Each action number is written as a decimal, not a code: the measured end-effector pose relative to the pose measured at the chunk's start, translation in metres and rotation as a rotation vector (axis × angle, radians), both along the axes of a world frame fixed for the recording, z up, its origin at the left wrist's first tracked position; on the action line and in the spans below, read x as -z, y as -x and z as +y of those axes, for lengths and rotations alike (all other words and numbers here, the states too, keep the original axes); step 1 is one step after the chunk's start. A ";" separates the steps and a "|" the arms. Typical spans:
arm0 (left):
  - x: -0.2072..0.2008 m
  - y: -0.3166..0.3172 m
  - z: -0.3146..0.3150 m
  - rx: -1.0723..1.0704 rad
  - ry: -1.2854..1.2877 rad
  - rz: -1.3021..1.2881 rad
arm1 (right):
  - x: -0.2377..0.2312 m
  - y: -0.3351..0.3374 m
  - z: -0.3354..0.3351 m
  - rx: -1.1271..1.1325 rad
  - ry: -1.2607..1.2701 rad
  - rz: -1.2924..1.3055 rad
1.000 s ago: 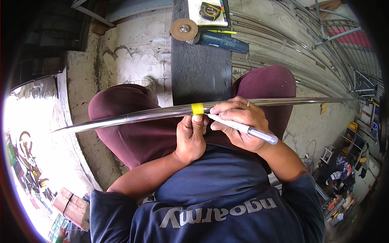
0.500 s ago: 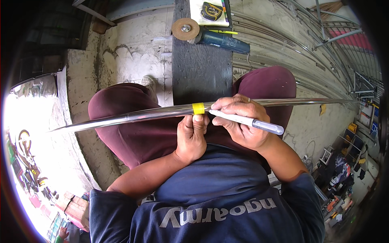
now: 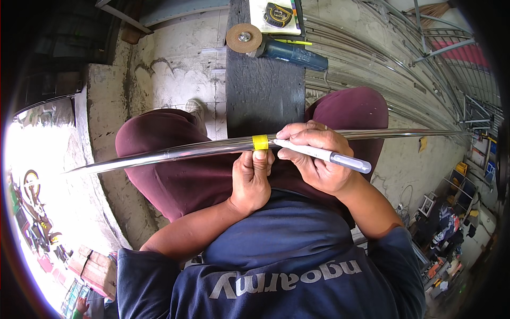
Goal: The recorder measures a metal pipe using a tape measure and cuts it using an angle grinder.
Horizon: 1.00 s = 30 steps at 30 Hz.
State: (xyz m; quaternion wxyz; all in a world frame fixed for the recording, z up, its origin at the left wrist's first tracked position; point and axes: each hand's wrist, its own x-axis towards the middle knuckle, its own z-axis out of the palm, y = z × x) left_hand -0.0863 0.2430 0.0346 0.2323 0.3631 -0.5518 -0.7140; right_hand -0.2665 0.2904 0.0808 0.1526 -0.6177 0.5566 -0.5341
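A long shiny metal tube (image 3: 175, 153) lies across my lap, over maroon trousers, reaching from far left to far right. A band of yellow tape (image 3: 260, 142) wraps it near the middle. My left hand (image 3: 252, 178) grips the tube from below, thumb pressed on the yellow tape. My right hand (image 3: 313, 159) holds a white marker pen (image 3: 324, 155), its tip touching the tube just right of the tape.
A dark plank (image 3: 263, 90) runs away from my knees. At its far end lie an angle grinder (image 3: 276, 45) with a tan disc, a tape measure (image 3: 279, 13) and a yellow pencil. More metal tubes (image 3: 382, 58) lie on the concrete floor at right.
The marker has tilted slightly and its tip has shifted along the tube beside the tape. My left hand and the tube stay put.
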 end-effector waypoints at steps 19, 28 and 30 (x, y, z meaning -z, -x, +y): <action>0.011 0.002 0.006 -0.030 -0.063 0.040 | -0.003 0.039 -0.083 0.064 -1.485 -0.475; 0.010 0.002 0.005 -0.019 -0.018 0.021 | -0.001 0.032 -0.091 0.027 -1.595 -0.642; 0.010 0.002 0.004 -0.019 -0.025 0.022 | -0.006 0.030 -0.092 0.000 -1.598 -0.664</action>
